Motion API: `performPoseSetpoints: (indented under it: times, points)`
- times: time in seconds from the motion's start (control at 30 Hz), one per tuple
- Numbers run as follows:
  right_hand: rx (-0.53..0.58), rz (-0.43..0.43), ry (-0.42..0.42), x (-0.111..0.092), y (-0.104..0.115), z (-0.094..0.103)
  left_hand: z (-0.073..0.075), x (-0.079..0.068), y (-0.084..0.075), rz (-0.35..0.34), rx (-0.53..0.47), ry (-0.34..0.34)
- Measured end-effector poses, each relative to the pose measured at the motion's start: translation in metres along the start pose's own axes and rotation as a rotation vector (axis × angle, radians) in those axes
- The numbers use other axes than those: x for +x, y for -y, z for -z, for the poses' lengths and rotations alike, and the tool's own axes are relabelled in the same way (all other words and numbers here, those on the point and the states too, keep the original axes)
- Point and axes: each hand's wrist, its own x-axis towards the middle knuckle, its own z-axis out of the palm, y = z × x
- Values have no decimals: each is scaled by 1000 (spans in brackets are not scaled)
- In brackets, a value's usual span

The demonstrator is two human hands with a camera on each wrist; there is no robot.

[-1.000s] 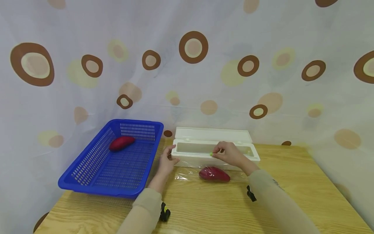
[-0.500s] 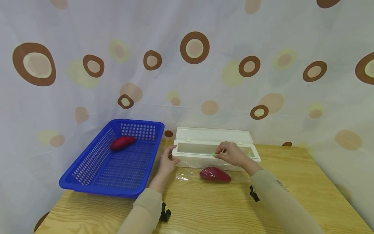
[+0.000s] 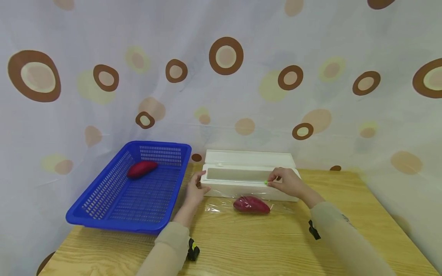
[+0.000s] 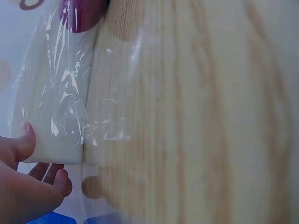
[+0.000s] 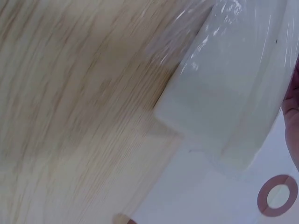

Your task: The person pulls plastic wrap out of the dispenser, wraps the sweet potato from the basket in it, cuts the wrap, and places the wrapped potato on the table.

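A white cling film dispenser [image 3: 224,191] sits on the table with its lid [image 3: 248,158] tipped back. My left hand [image 3: 196,189] grips its left end, thumb on the front face; in the left wrist view the thumb [image 4: 27,140] lies over the film. Between thumb and fingertips, my right hand [image 3: 287,182] pinches a small green slide cutter [image 3: 266,182] on the dispenser's front edge. Clear cling film [image 3: 213,209] hangs from that edge over a red-purple sweet potato [image 3: 251,205] lying in front. Only part of the right hand [image 5: 292,121] enters the right wrist view.
A blue plastic basket [image 3: 172,191] stands on the left, close to my left forearm, with another red sweet potato [image 3: 141,169] inside. Behind the wooden table [image 3: 248,245] hangs a patterned curtain [image 3: 193,96].
My right hand has slid to the right along the dispenser's front edge, carrying the green slide cutter with it. The left hand keeps its grip on the left end.
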Motion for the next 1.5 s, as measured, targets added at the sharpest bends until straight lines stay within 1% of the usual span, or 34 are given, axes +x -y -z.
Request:
performPoseSetpoints:
  times: [0.2, 0.47, 0.6, 0.93, 1.07, 1.33, 1.5]
  points:
    - [5, 14, 7, -8, -7, 6, 3, 0, 0, -7, 12, -5]
    - [6, -16, 21, -14, -12, 12, 4, 1, -1, -18, 14, -6]
    - [-3, -1, 16, -17, -16, 14, 4, 1, 0, -16, 19, -6]
    - [-33, -12, 37, -23, -19, 21, 0, 1, 1, -14, 12, 2]
    - [-53, -29, 49, -24, -20, 22, -2, 2, 1, -14, 7, 0]
    - [-49, -27, 45, -29, -25, 24, -2, 2, 3, -19, -8, 0]
    - [-48, -39, 29, -37, -28, 29, -1, 2, 3, -20, -11, -5]
